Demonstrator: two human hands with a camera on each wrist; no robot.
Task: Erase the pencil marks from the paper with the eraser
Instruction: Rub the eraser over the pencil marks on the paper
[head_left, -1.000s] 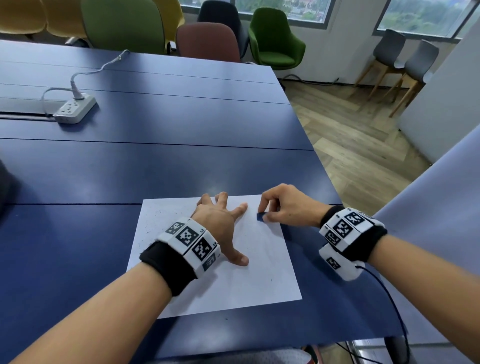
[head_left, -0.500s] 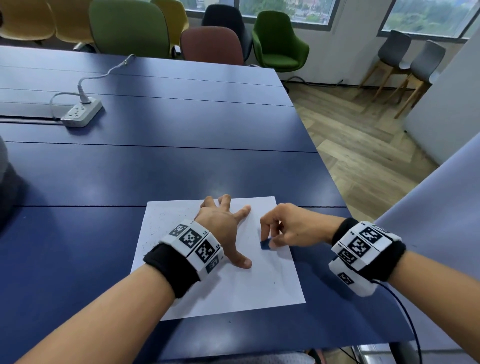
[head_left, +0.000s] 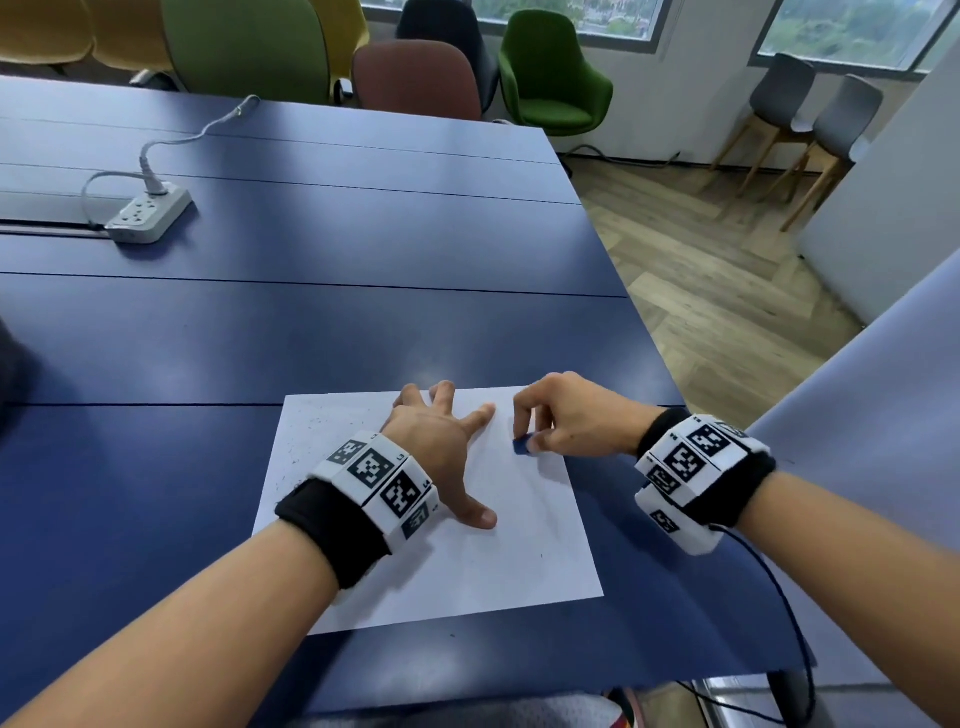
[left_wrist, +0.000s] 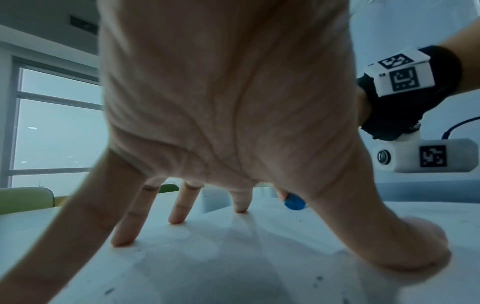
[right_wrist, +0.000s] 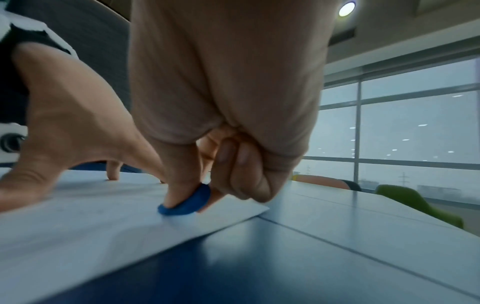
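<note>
A white sheet of paper (head_left: 467, 566) lies near the front edge of the blue table (head_left: 337, 332). My left hand (head_left: 441, 447) presses it down with spread, straight fingers (left_wrist: 179, 214). My right hand (head_left: 561, 421) pinches a small blue eraser (head_left: 522, 446) between thumb and forefinger and holds it against the paper near its upper right part. The right wrist view shows the eraser (right_wrist: 185, 202) squashed on the paper (right_wrist: 78, 226) close to the sheet's right edge. Small dark specks dot the paper's left side (head_left: 306, 441). In the left wrist view the eraser (left_wrist: 294, 202) shows beyond my thumb.
A white power strip (head_left: 148, 215) with its cable lies at the table's far left. Several chairs (head_left: 415, 78) stand along the far edge. The table's right edge (head_left: 654, 353) drops to a wooden floor. A pale partition (head_left: 883, 467) stands at my right.
My right hand slid the eraser toward me down the paper, then back up toward the sheet's top. My left hand stayed pressed on the paper.
</note>
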